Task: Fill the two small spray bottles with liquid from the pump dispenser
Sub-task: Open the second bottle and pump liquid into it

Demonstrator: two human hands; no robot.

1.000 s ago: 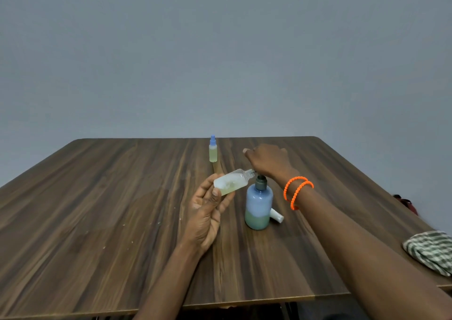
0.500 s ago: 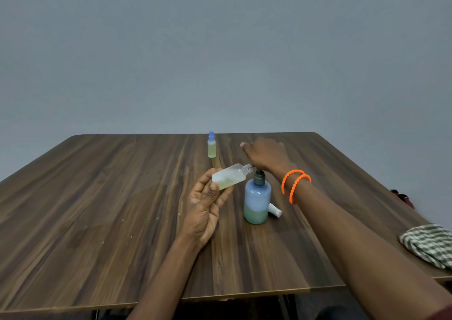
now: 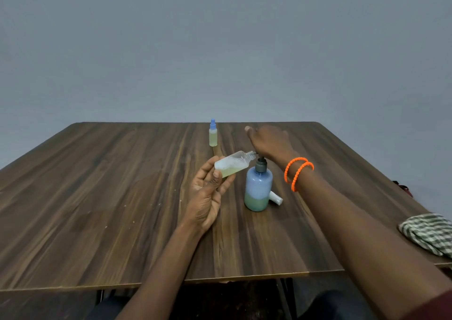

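Observation:
My left hand (image 3: 208,195) holds a small clear bottle (image 3: 233,165) between thumb and fingers, tilted nearly flat, its open neck right at the pump's spout. Pale yellow-green liquid lies in the bottle's lower side. The blue pump dispenser (image 3: 258,192) stands upright mid-table with green liquid in its bottom third. My right hand (image 3: 269,141) rests palm-down on the pump head and hides it. A second small spray bottle (image 3: 213,134) with a blue top, nearly full of yellowish liquid, stands upright farther back.
A white spray cap (image 3: 276,197) lies on the wooden table (image 3: 110,197) just behind and right of the dispenser. A checked cloth (image 3: 428,234) sits at the table's right edge. Two orange bangles (image 3: 298,173) circle my right wrist. A grey wall rises behind.
Hands, bottle and dispenser keep the same arrangement. The whole scene sits slightly higher in the view than one second ago.

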